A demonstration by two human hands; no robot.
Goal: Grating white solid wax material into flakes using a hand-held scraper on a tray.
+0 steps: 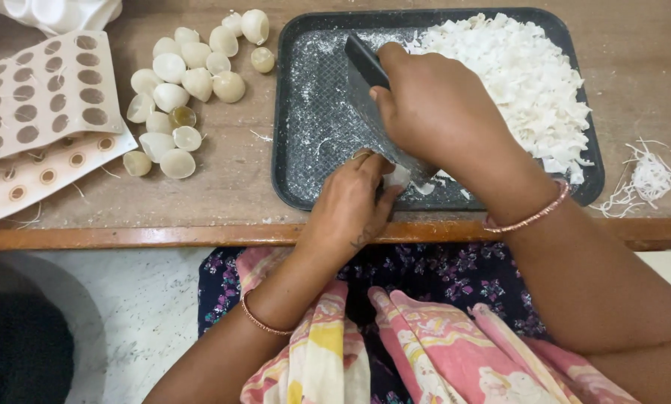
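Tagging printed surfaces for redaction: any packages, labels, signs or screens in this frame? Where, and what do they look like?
None: no package, label, sign or screen shows.
Nearest to packaging: two pale flat sheets with rows of round holes, stacked at the table's left edge.
The right hand holds a scraper blade over a dark tray; the left hand steadies a white piece.

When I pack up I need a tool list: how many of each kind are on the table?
Dark tray: 1
Scraper blade, in the right hand: 1
Dotted mould sheets: 2
Total: 4
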